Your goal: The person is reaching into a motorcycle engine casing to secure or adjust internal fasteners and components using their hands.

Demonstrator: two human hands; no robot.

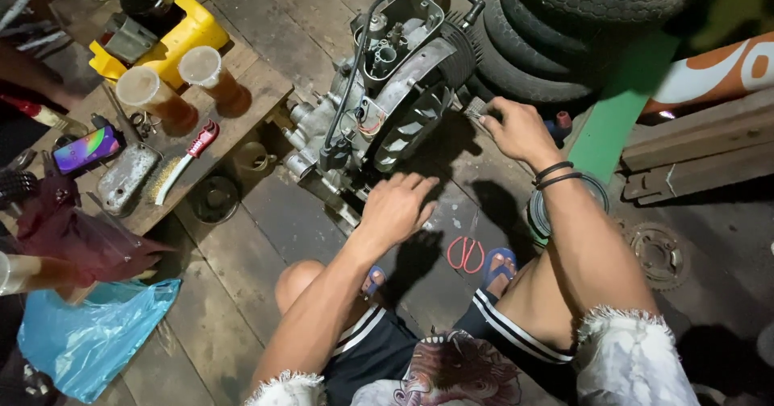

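both arms reach forward, left hand [397,206] lying palm-down with fingers spread, right hand [516,128] curled in a pinch.

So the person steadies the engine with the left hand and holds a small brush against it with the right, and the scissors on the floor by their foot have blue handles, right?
Nearly. The scissors have red handles, not blue; the head view shows them on the floor beside the blue sandal. The rest holds: the left hand rests on the engine, and the right hand holds a small brush against it.

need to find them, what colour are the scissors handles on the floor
Red, on the scissors between the feet, head view.
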